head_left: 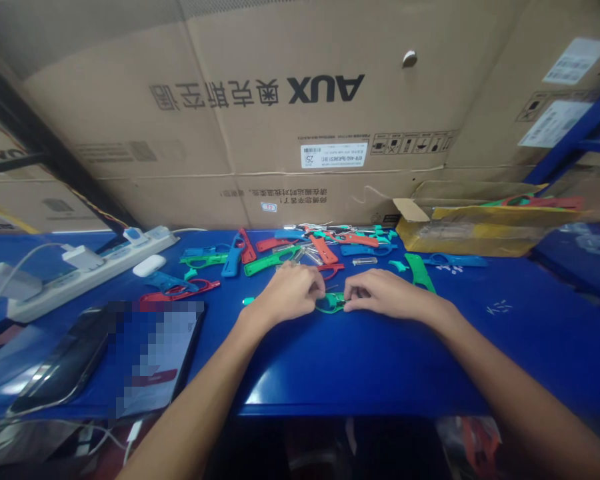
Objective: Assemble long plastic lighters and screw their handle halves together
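Both of my hands rest on the blue table [360,360] and meet over one green plastic part [331,305]. My left hand [291,292] has its fingers curled and pinches the part's left end. My right hand [380,293] is closed too and grips the right end. Most of the green part is hidden under my fingers. Just beyond my hands lies a loose pile of red, blue and green plastic parts [300,250], with small clear and metal pieces among them.
A white power strip [87,267] with plugged chargers and a white earbud case [149,265] lie at the left. Two tablets or phones [110,357] sit near the left front edge. An open cardboard box [485,223] stands at the right. Large cartons [300,113] wall off the back.
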The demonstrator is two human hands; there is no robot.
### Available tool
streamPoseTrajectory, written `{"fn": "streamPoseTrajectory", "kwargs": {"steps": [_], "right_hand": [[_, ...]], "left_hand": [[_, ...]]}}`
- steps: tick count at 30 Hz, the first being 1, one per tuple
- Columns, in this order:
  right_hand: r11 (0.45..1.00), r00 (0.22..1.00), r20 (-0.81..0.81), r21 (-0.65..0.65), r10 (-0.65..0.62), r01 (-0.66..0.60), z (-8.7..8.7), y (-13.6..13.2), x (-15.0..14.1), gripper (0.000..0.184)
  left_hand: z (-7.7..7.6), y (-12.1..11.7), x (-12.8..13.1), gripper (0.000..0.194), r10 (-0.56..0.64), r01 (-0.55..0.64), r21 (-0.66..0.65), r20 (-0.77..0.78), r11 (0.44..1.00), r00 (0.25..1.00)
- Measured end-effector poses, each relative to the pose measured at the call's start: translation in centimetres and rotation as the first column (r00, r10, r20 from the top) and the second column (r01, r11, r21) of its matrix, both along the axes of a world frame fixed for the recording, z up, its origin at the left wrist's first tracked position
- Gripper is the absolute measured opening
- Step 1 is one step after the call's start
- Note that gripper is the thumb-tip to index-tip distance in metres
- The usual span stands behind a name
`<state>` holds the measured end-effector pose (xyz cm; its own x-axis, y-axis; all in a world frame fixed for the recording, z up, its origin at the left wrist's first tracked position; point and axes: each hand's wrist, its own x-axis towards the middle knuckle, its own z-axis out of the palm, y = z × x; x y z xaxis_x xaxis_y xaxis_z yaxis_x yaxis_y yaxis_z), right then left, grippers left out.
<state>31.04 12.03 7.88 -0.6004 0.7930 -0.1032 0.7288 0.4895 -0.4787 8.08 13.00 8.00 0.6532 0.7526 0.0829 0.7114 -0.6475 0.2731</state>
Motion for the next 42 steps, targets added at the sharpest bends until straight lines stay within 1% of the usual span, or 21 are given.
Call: {"fn": "streamPoseTrajectory", "kwargs": {"steps": [3,7,10,19,25,35,39,42], "right_hand": [[1.0,1.0,0.003,-0.003,-0.006,0.006,0.06,-0.03,-0.03,0.017],[1.0,1.0,0.0,-0.002,0.001,-0.001,0.07,-0.04,0.03,0.018],[1.0,1.0,-0.003,-0.003,0.003,-0.003,-0.01,0.01,0.07,0.018],[1.0,1.0,-0.001,-0.016,-0.005,0.005,0.19,-0.16,-0.12,0.016],[1.0,1.0,0.002,-0.012,-0.008,0.008,0.31,-0.21,-0.15,0.015],[1.0,1.0,0.005,0.004,-0.004,0.004,0.06,-0.13,-0.15,0.017],[1.0,1.0,-0.003,0.004,-0.003,0.003,0.06,-0.08,-0.15,0.018],[1.0,1.0,-0.008,0.01,-0.003,0.003,0.02,-0.05,-0.11,0.018]], "left_hand": [[0.09,-0.01,-0.12,0.019,-0.029,0.029,-0.005,0.016,1.0,0.999],[-0.02,-0.03,-0.17,0.007,-0.052,0.052,0.009,0.0,0.999,0.999],[-0.04,0.04,-0.06,0.011,-0.055,0.055,0.003,-0.027,0.999,0.998],[0.63,0.08,-0.29,0.009,-0.077,0.081,0.045,-0.078,0.996,0.994],[0.71,-0.1,-0.2,0.012,-0.074,0.082,0.062,-0.123,0.995,0.99],[0.66,-0.17,-0.07,0.017,-0.081,0.092,0.079,-0.133,0.993,0.988],[0.54,0.03,-0.07,0.016,-0.073,0.085,0.108,-0.106,0.99,0.992],[0.35,0.24,-0.12,0.016,-0.059,0.064,0.089,-0.065,0.994,0.996]]}}
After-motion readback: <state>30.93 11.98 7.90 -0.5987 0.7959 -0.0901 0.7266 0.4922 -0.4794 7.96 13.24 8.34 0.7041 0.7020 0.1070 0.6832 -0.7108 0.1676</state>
